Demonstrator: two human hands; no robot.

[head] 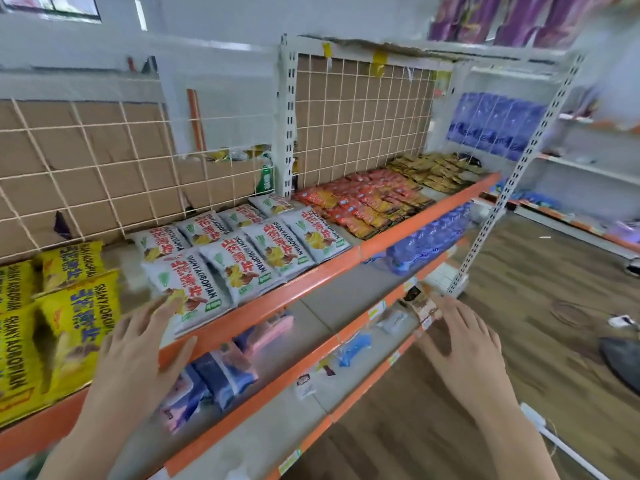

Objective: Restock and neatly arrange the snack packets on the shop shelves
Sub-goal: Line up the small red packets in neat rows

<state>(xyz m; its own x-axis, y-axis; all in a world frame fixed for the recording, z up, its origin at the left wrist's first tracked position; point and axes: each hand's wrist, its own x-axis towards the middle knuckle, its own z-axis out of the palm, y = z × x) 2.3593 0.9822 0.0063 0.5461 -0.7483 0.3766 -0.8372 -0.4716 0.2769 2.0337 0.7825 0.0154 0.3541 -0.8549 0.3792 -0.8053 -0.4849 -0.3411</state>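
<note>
Both forearms enter from the bottom of the view and reach toward an orange-edged shelf backed by a wire mesh panel. At the left end of this shelf, yellow snack packets lie flat in overlapping rows up to the front edge. Just beside them, the left hand is spread wide with straight fingers; its fingertips rest on the front corner of the nearest white packet, its thumb lies along the orange front edge, and it grips nothing. White snack packets fill the middle of the shelf in two rows, from the front edge back to the mesh. Red packets follow to the right, then gold-brown packets at the right end. On the shelf below, dark blue and pink packets sit under the left hand, and blue packets lie near the right end. The right hand hangs palm down with loosely extended fingers just beside a small brown packet at the front edge of a lower shelf; contact between them cannot be determined.
</note>
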